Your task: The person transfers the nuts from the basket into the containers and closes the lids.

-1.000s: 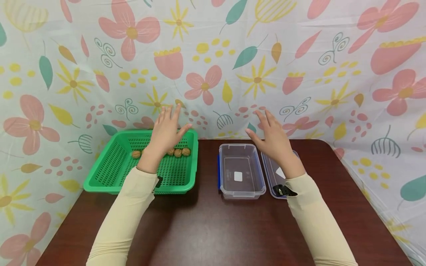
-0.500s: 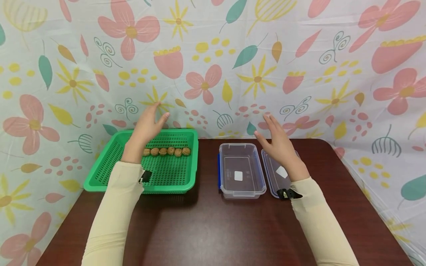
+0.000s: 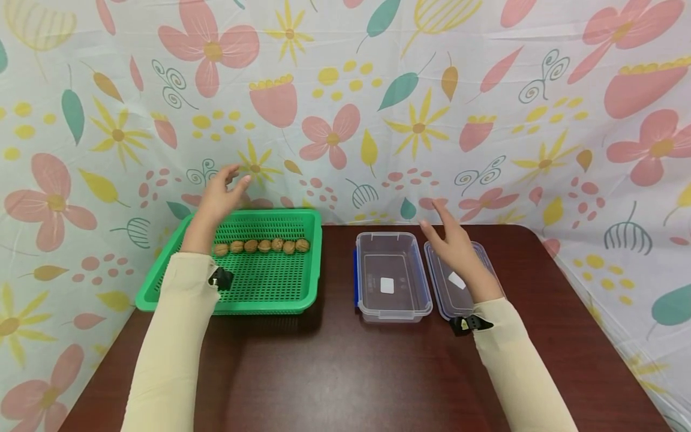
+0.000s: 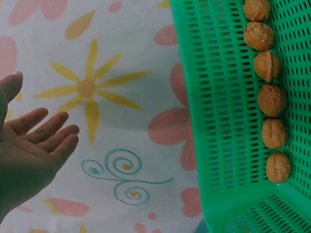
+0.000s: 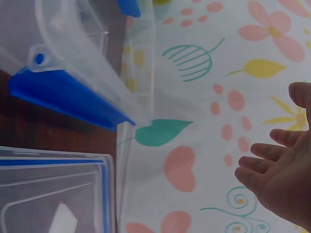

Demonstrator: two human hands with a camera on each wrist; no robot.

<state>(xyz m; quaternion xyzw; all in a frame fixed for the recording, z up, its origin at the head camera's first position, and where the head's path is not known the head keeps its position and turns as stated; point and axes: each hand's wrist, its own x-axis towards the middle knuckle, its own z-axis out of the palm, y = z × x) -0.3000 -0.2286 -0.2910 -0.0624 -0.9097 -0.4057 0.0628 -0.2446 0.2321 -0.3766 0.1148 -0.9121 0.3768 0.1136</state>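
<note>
Floral backdrop behind left hand (image 3: 218,195) and right hand (image 3: 456,246), both raised, fingers spread, empty

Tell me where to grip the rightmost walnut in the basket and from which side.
Pinch the rightmost walnut across its front and back, coming from above. It probably suits this: a neighbour touches its left, the basket wall stands close on its right.

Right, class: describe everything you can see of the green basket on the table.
The green basket is a shallow rectangular tray that looks like plastic, with slotted walls and floor and a smooth, thick rim. It sits flat on the left of the dark brown table, its far side near the flowered backdrop. Inside, a row of seven walnuts lies along the far wall. The left hand hovers open above its far left corner, not touching it.
</note>
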